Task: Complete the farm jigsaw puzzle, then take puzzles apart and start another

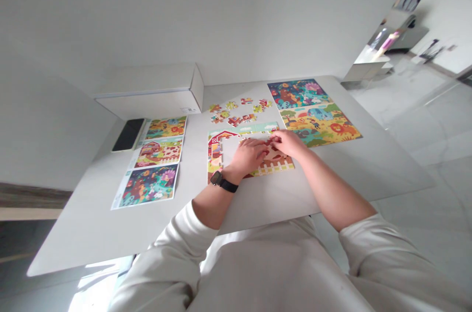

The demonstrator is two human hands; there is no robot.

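Note:
A farm-scene jigsaw puzzle (276,167) lies partly joined in front of me, with a red barn, white fence and brown-spotted cow around a pale gap in its middle. My left hand (249,156) rests over the gap and the cow, palm down, fingers stretched to the right and thumb apart. At the puzzle's right side, my right hand (286,143) is closed in a pinch on a puzzle piece, mostly hidden by the fingertips. The two hands' fingertips nearly meet. Several loose puzzle pieces (234,121) lie just beyond the puzzle's top edge.
Two picture sheets, a night forest (297,93) and a savanna (319,124), lie at the right. At the left are a sheet of three small pictures (158,153) and a dark-screened phone (129,134). A long white box (147,100) stands against the wall.

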